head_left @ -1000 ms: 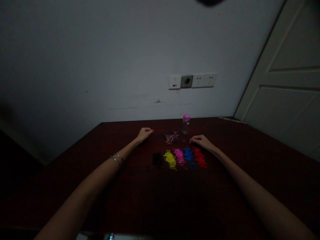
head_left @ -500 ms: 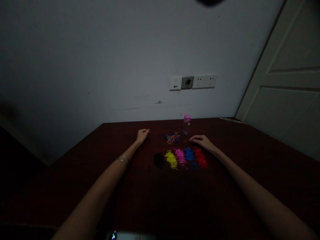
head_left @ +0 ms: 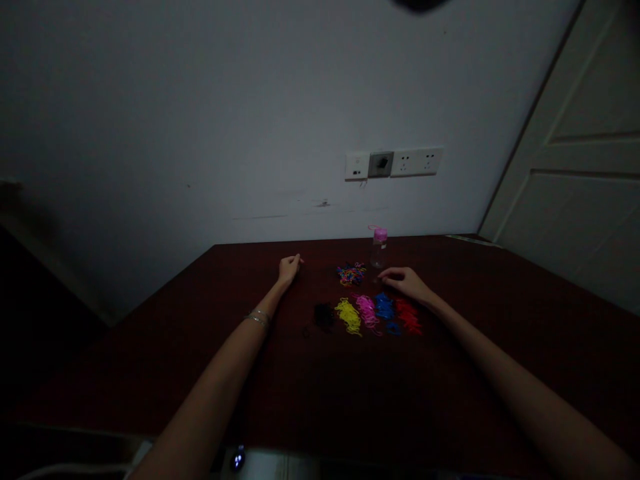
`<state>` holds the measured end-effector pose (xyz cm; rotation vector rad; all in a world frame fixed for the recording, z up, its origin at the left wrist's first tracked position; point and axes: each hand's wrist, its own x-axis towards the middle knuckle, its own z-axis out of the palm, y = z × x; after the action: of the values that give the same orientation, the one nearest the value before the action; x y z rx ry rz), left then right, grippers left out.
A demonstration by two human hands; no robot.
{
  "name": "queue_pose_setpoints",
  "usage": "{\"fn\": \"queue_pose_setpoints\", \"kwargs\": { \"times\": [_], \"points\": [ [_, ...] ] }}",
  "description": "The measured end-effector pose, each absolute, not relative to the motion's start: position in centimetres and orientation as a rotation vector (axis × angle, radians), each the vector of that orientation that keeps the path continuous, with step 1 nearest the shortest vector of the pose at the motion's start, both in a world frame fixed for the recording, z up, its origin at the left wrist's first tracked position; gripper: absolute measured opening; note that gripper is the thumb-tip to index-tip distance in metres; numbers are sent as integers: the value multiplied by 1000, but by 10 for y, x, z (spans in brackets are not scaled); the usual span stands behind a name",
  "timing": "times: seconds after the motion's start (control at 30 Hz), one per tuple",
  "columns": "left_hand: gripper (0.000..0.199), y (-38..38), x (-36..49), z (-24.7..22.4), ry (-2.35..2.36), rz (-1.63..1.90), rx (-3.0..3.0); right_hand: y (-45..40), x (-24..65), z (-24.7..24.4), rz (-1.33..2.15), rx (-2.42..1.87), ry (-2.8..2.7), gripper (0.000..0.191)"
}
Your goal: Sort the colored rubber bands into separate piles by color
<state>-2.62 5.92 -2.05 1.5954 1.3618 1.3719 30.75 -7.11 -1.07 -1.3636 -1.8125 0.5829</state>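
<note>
My left hand rests on the dark red table, closed with the fingers curled in; whether anything is inside is hidden. To its right lies a mixed heap of multicoloured small rubber bands. My right hand is on the table just right of that heap and in front of a clear bottle with a pink lid. Its thumb and fingertips are drawn together, too dim to show what they hold. Nearer me lie single-colour piles: black bands, yellow bands, pink bands, blue bands and red bands.
The table meets a pale wall behind, which carries a row of sockets and switches. A panelled door stands at the right. Below the near edge, a small shiny dark object shows. The room is dim.
The view has shifted slightly, moving the scene to the right. Against the bottle and piles, my right hand has edged a little left. My left hand stays closed in nearly the same place.
</note>
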Motion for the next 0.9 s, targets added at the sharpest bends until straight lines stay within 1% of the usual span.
{"fn": "queue_pose_setpoints", "kwargs": {
  "times": [0.2, 0.33, 0.53, 0.9],
  "points": [
    [35, 56, -26, -18, 1346, 1408, 1512, -76, 270, -1, 582, -1213, -1908, 26],
    [35, 59, -28, -21, 1333, 1423, 1494, -77, 251, 3, 477, -1141, -2093, 24],
    [33, 57, -28, -20, 1308, 1431, 1456, -71, 240, 6, 293, -1160, -2278, 21],
    [39, 60, -28, -22, 1338, 1428, 1493, -58, 237, 7, 383, -1259, -2287, 23]
  ]
}}
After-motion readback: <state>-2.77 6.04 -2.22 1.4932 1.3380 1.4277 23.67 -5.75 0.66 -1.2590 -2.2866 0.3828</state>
